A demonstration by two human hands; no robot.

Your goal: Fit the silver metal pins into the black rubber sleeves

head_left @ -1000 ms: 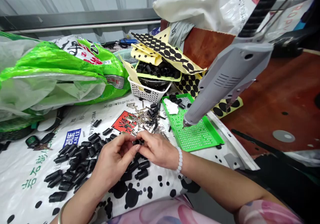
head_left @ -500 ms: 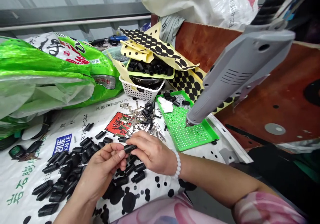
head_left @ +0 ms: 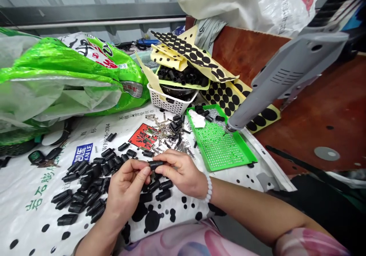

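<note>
Black sleeves [head_left: 85, 185] lie scattered over a white woven sack sheet [head_left: 31, 210], and one short black sleeve [head_left: 156, 165] is held up between two bare hands at the centre of the view. The left hand [head_left: 126, 187] is half closed, pinching one end, while the right hand [head_left: 180, 172] curls over the other end, so both have hold of the same piece. Its ends are partly hidden, and whether it is rubber or plastic is hard to say. A steady pinch at each end, keeping the piece straight, looks like the sound way to handle it. Just beyond the hands lie silver metal clips [head_left: 166, 132], then a green perforated tray [head_left: 233, 164] beneath the tip of a grey power tool [head_left: 286, 73]. The sheet reads "KAN LE" in white on a blue label [head_left: 82, 153], near a printed number [head_left: 106, 134] ending in 2004. A green sack [head_left: 57, 58] carries large red characters, too folded to read.
</note>
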